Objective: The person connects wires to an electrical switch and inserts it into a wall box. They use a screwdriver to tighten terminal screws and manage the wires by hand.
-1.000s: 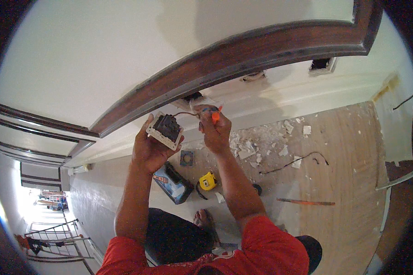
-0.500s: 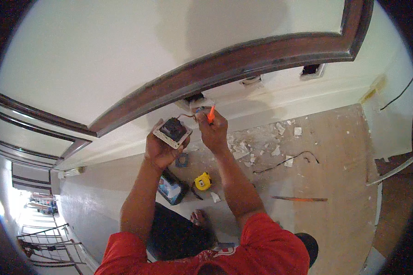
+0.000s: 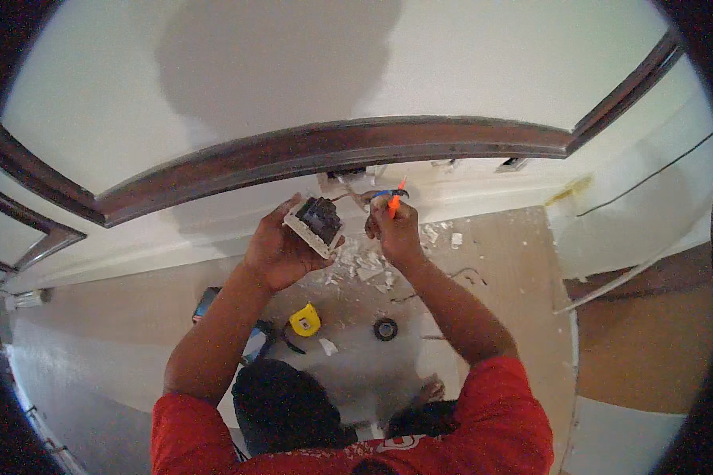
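Observation:
My left hand (image 3: 279, 255) is closed around the edge of a wall socket (image 3: 320, 220), a pale square plate with a dark, blocky back turned up. Thin wire (image 3: 345, 195) runs from the socket toward my right hand (image 3: 400, 234). Its fingers are closed on a slim bright-orange tool (image 3: 394, 207), whose exact kind I cannot make out. Blue and dark wire ends (image 3: 388, 192) stick out beside the tool. Just behind both hands, low in the wall, is a dark box opening (image 3: 346, 172).
Dark wooden trim (image 3: 325, 142) crosses the wall above my hands. Plaster scraps (image 3: 368, 271) litter the floor. A yellow tape measure (image 3: 306, 320), a black tape roll (image 3: 385, 329) and a dark case (image 3: 259, 342) lie near my legs. More wall openings (image 3: 512, 165) are at right.
My view has swung, so the wall trim and floor sit differently. Both hands keep their holds. The socket appears more tilted, and the black tape roll has come into sight.

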Available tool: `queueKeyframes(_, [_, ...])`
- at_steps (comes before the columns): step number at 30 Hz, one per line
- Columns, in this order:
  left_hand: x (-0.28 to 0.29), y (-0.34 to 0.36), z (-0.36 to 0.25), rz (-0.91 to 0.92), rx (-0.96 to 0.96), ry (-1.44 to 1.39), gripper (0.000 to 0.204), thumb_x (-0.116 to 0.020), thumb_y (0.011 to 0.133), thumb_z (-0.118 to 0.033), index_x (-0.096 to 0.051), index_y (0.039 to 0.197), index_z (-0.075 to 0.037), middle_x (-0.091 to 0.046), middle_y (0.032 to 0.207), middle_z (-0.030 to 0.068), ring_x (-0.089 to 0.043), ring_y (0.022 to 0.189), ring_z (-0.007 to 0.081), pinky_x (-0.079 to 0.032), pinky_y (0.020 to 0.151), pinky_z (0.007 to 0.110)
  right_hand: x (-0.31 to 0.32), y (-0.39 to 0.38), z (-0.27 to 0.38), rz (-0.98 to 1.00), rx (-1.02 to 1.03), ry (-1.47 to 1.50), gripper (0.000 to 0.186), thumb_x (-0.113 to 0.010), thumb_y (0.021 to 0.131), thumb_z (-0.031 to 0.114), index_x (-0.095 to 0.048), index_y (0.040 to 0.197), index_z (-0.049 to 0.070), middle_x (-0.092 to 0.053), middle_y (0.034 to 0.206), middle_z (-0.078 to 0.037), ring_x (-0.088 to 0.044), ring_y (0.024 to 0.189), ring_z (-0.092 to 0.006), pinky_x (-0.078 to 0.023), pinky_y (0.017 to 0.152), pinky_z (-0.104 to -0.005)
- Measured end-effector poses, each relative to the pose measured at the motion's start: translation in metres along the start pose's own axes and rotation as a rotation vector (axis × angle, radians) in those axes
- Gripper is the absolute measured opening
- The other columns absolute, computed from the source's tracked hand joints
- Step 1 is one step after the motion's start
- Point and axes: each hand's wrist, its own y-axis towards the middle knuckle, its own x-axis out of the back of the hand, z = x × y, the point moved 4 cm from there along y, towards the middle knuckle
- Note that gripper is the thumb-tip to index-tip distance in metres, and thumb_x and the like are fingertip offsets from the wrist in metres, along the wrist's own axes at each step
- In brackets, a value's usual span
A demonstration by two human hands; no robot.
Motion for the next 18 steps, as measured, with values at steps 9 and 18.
queueKeyframes(9, [-0.012, 0.001, 0.011, 0.004, -0.039, -0.086, 0.043, -0.042, 0.098, -0.043, -0.056, 0.120, -0.009, -0.064, 0.110, 0.0141, -0.062, 0.099, 0.0329, -0.051, 0.080, 0.049, -0.015, -0.015, 0.036, 0.136, -0.368, 0.485, 0.019, -0.058, 0.098, 0.026, -0.058, 0.103, 0.008, -0.064, 0.116, -0.014, -0.044, 0.051, -0.0053, -0.042, 0.051, -0.0272])
queueKeyframes(18, [-0.024, -0.010, 0.015, -0.167, -0.145, 0.086, 0.044, -0.038, 0.100, -0.042, -0.053, 0.127, -0.010, -0.061, 0.120, 0.0152, -0.061, 0.108, 0.0328, -0.048, 0.086, 0.055, -0.011, 0.017, 0.042, 0.173, -0.154, 0.127, 0.023, -0.072, 0.088, 0.021, -0.071, 0.094, -0.001, -0.066, 0.071, -0.004, -0.053, 0.054, -0.0076, -0.043, 0.048, -0.0251])
